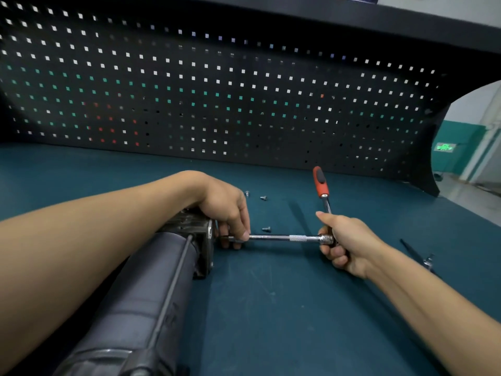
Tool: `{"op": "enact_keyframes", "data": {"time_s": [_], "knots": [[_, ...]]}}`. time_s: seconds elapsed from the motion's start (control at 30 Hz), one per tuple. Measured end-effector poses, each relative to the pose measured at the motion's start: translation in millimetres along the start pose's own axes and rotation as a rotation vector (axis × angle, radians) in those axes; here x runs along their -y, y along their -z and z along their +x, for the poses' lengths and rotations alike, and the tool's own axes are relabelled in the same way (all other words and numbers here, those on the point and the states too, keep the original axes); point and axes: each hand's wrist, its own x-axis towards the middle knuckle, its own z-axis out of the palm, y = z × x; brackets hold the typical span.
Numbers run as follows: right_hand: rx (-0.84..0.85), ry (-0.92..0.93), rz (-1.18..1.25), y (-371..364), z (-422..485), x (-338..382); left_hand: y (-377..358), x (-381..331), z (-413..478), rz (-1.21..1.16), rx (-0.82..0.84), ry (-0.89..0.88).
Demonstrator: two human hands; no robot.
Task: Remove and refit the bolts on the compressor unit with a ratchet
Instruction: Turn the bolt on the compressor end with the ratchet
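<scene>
Left hand pinches the chrome extension bar at the end of the grey cylindrical compressor unit, near-left on the teal worktop, likely steadying it, while right hand grips the red-handled ratchet at its head.

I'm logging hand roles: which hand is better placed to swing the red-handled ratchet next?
Right. The right hand grips the red-and-black-handled chrome ratchet near its head; the left hand pinches the chrome extension bar at the grey cylindrical compressor unit, steadying it.
</scene>
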Motion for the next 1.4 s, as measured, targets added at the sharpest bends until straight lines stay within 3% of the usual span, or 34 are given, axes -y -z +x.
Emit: {"op": "enact_keyframes", "data": {"time_s": [0.47,0.63,0.83,1.1,1.4], "knots": [[-0.003,0.013,-0.119,-2,-6,-4,0,-3,0,0.121,-0.013,0.024],[-0.024,0.100,-0.257,-1,-10,-9,-1,-5,0,0.165,-0.021,0.027],[-0.217,0.288,-0.549,0,-12,-8,-3,-8,-1,0.248,-0.084,0.026],[-0.232,0.322,-0.713,2,-6,-9,-6,-13,-2,0.243,-0.112,0.046],[-0.196,0.343,-0.599,6,10,-16,-3,-9,3,0.230,-0.092,0.054]]}}
